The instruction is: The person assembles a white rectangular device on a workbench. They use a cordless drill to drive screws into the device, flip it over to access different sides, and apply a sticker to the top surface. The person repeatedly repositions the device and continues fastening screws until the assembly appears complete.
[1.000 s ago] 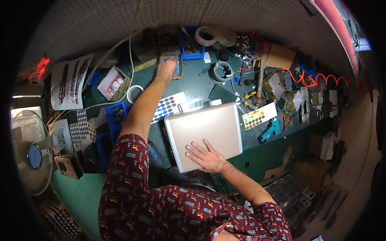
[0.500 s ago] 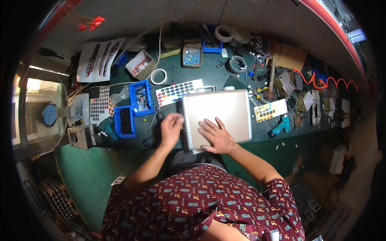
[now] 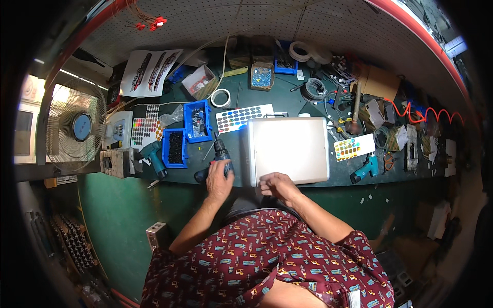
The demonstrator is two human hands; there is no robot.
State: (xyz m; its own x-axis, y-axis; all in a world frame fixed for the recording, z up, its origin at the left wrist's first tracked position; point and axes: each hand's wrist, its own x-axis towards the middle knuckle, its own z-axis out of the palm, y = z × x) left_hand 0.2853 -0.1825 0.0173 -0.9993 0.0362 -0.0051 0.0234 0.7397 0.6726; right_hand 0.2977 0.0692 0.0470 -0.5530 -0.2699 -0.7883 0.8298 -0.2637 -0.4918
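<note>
A flat silver-edged case (image 3: pixel 290 154) lies on the bench in front of me, its handle (image 3: pixel 276 115) at the far side. Glare whitens most of its pale lid. To its left, a dark power drill (image 3: pixel 221 150) lies with its chuck pointing away from me. My left hand (image 3: pixel 220 180) is closed over the drill's body, hiding part of it. At the case's near edge is my right hand (image 3: pixel 280 188), fingers curled together; anything between them is too small or hidden to make out.
Blue bins of small black parts (image 3: pixel 175 149) and bagged hardware (image 3: pixel 197 121) stand left, near a teal drill (image 3: pixel 155 158) and a fan (image 3: pixel 77 127). Sticker sheets (image 3: pixel 354 148), another teal drill (image 3: pixel 365 169), a hammer (image 3: pixel 355 110) and coiled cable (image 3: pixel 314 90) lie right.
My left hand has gone from beside the case's left edge onto the drill. My right hand has lifted off the lid, moved to the near edge and curled its fingers. The view has shifted.
</note>
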